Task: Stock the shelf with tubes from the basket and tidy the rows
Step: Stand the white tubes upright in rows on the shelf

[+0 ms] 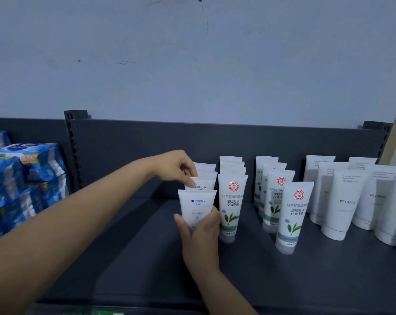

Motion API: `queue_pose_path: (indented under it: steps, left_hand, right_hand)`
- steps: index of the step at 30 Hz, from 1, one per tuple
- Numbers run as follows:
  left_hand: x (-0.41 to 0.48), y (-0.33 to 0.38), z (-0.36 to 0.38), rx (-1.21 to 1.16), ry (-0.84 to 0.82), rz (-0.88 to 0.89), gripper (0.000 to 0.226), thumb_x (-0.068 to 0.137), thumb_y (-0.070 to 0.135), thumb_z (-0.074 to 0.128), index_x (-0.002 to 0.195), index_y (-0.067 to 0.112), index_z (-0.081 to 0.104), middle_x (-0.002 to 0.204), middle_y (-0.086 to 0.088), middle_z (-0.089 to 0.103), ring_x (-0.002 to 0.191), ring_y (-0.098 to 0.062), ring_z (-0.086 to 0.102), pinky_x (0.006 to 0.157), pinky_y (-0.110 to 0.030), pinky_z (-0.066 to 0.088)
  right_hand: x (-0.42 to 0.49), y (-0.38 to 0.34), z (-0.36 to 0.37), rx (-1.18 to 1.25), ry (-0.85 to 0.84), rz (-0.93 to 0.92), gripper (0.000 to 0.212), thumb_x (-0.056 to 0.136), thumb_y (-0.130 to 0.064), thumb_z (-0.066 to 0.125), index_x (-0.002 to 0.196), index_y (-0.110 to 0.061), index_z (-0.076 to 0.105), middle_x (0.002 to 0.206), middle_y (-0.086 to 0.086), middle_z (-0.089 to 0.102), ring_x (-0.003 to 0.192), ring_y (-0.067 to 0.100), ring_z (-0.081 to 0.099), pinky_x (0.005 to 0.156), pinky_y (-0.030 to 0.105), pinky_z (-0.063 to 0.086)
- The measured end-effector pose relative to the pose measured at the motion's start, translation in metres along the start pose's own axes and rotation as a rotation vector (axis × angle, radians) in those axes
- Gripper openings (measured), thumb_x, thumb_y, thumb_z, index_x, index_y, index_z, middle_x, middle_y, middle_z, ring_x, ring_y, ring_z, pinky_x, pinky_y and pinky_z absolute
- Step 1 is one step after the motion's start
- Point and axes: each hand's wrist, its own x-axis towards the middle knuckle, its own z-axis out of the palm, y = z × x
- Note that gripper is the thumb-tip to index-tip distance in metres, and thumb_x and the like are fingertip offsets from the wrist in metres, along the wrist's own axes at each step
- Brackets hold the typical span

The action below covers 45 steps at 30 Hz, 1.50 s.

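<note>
Head view: the right hand [200,235] curls round the lower part of the front white tube [197,206], held upright over the dark shelf [135,258], its cap end hidden. At 12 o'clock behind it, the left hand [175,165] pinches the top edge of the second tube [201,185] in that row. Leaf-printed tubes [232,201] stand at 3 o'clock, plain white tubes [342,201] beyond them. Blue packs [26,176] sit at 9 o'clock.
</note>
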Motion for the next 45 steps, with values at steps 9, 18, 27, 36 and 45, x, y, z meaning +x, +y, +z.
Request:
queue_pose_path:
  steps: [9, 18, 27, 36, 45]
  left_hand:
    - [-0.003, 0.001, 0.017, -0.047, 0.234, -0.001, 0.008, 0.079, 0.017, 0.078, 0.085, 0.012, 0.078, 0.058, 0.017, 0.065, 0.056, 0.007, 0.057, 0.062, -0.010, 0.044]
    - [-0.036, 0.001, 0.023, -0.146, 0.528, 0.124, 0.022, 0.076, 0.037, 0.078, 0.079, 0.019, 0.066, 0.076, 0.006, 0.066, 0.056, -0.010, 0.043, 0.055, -0.019, 0.039]
    - [-0.061, 0.007, 0.033, 0.166, 0.202, 0.082, 0.014, 0.079, 0.030, 0.074, 0.091, 0.025, 0.069, 0.081, 0.006, 0.068, 0.068, -0.009, 0.058, 0.071, -0.036, 0.054]
    - [-0.043, 0.017, 0.026, 0.025, 0.454, 0.100, 0.007, 0.085, 0.020, 0.067, 0.092, 0.020, 0.069, 0.082, 0.013, 0.062, 0.069, -0.004, 0.053, 0.065, -0.016, 0.042]
    - [-0.012, 0.012, 0.013, 0.178, 0.189, -0.058, 0.006, 0.086, 0.020, 0.070, 0.089, 0.016, 0.071, 0.080, 0.006, 0.066, 0.073, -0.008, 0.058, 0.058, -0.011, 0.042]
  right_hand:
    - [-0.003, 0.000, -0.009, -0.253, -0.097, 0.022, 0.072, 0.082, -0.040, 0.069, 0.133, -0.009, 0.029, 0.133, 0.005, 0.040, 0.123, 0.021, 0.040, 0.099, 0.025, 0.035]
    - [-0.002, -0.004, -0.003, -0.424, -0.054, 0.064, 0.067, 0.081, -0.055, 0.063, 0.124, -0.010, 0.037, 0.124, 0.004, 0.049, 0.113, 0.018, 0.048, 0.096, 0.027, 0.042]
    - [-0.013, -0.020, -0.020, -0.246, -0.063, 0.176, 0.066, 0.069, -0.054, 0.076, 0.108, -0.012, 0.043, 0.108, 0.000, 0.055, 0.096, 0.016, 0.057, 0.078, 0.032, 0.052]
    - [-0.019, -0.015, -0.082, -0.338, 0.094, -0.046, 0.027, 0.081, -0.024, 0.064, 0.092, -0.018, 0.040, 0.092, -0.002, 0.049, 0.084, 0.018, 0.049, 0.071, 0.030, 0.042]
    - [-0.022, -0.009, -0.079, -0.199, -0.129, -0.158, 0.035, 0.083, -0.026, 0.069, 0.109, -0.022, 0.046, 0.097, -0.012, 0.048, 0.089, 0.005, 0.050, 0.081, 0.021, 0.044]
